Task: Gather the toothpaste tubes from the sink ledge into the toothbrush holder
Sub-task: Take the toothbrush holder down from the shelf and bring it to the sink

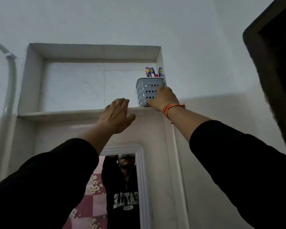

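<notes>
Right hand [163,99] clasped around perforated grey toothbrush holder [146,91] on niche shelf [64,114]; left hand [116,115] released, fingers spread, empty.

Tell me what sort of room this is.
Most likely a bathroom. A perforated holder with toothbrushes stands in a tiled wall niche, a framed mirror hangs below it, and a pipe runs up the wall at left.

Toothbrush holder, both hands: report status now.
Right hand gripping toothbrush holder on niche shelf. Left hand open, empty, at the shelf edge. Colourful items stick out of holder. No obstruction seen.
</notes>
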Tool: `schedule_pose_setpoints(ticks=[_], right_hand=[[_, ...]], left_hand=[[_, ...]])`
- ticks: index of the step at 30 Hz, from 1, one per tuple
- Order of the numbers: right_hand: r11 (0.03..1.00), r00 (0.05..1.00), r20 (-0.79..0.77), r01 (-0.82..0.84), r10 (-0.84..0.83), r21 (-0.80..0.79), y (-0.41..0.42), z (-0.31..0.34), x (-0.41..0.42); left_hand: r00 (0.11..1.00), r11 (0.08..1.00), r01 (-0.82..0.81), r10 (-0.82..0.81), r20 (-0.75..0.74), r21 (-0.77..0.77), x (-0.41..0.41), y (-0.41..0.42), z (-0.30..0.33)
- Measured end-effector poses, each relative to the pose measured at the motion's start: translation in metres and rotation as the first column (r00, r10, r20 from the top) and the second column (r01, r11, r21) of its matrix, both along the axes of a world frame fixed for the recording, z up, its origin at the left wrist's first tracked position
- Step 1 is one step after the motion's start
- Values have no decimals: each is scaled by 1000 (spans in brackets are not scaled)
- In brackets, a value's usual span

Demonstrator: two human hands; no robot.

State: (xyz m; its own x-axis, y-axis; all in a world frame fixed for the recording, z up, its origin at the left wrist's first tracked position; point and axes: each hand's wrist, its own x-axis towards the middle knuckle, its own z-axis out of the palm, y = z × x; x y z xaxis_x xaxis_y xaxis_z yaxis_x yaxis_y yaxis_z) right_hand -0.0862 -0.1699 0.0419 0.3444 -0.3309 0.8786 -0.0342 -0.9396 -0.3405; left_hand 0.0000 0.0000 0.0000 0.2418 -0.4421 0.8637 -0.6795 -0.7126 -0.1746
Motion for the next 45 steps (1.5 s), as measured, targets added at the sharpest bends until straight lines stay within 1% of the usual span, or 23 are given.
schedule_pose_setpoints(ticks=[5, 8, 12, 15, 18, 20, 22, 24, 27, 29, 33, 35, 38, 41, 45], right_hand=[[997, 999, 14, 39, -40, 74, -10, 15, 36], [992, 995, 99, 16, -28, 121, -14, 26, 53], [978, 978, 208, -32, -12, 207, -12, 36, 72], [969, 973, 232, -49, -8, 242, -10, 39, 74], [969, 968, 250, -52, -10, 240, -10, 39, 66], [972, 969, 247, -55, -3, 228, -6, 36, 55], [977, 968, 253, -61, 8, 205, 0, 33, 38], [978, 962, 271, -86, 33, 188, 6, 31, 22], [973, 958, 275, -139, 85, 183, 18, 25, -4], [972, 958, 265, -156, 106, 177, 25, 16, -18], [965, 967, 203, -193, 156, 179, 41, -23, -37], [961, 968, 181, -205, 171, 187, 48, -53, -41], [950, 968, 141, -232, 206, 210, 52, -106, -38], [932, 967, 118, -251, 228, 261, 57, -167, -32], [895, 958, 104, -287, 268, 342, 65, -257, -21]], left_hand=[[997, 998, -67, 67, 46, -12, 46, -14, -8], [988, 996, -67, 75, 132, -65, 62, -20, -20], [981, 995, -41, 57, 184, -86, 75, -23, -23], [980, 997, -27, 40, 193, -74, 80, -22, -23], [989, 999, -12, 18, 149, -45, 79, -20, -20], [994, 999, 30, -27, 104, -24, 77, -18, -18], [996, 996, 83, -84, 29, 6, 74, -11, -14], [980, 982, 190, -189, -54, 0, 69, -3, -11], [903, 905, 389, -412, -124, -173, 57, 10, -13], [888, 882, 409, -444, -122, -233, 51, 16, -20], [896, 881, 383, -427, -119, -279, 47, 31, -47], [889, 873, 385, -438, -135, -299, 45, 37, -66], [871, 869, 401, -460, -174, -290, 45, 46, -106], [842, 864, 416, -484, -239, -284, 45, 56, -153], [755, 843, 449, -535, -379, -295, 49, 70, -224]])
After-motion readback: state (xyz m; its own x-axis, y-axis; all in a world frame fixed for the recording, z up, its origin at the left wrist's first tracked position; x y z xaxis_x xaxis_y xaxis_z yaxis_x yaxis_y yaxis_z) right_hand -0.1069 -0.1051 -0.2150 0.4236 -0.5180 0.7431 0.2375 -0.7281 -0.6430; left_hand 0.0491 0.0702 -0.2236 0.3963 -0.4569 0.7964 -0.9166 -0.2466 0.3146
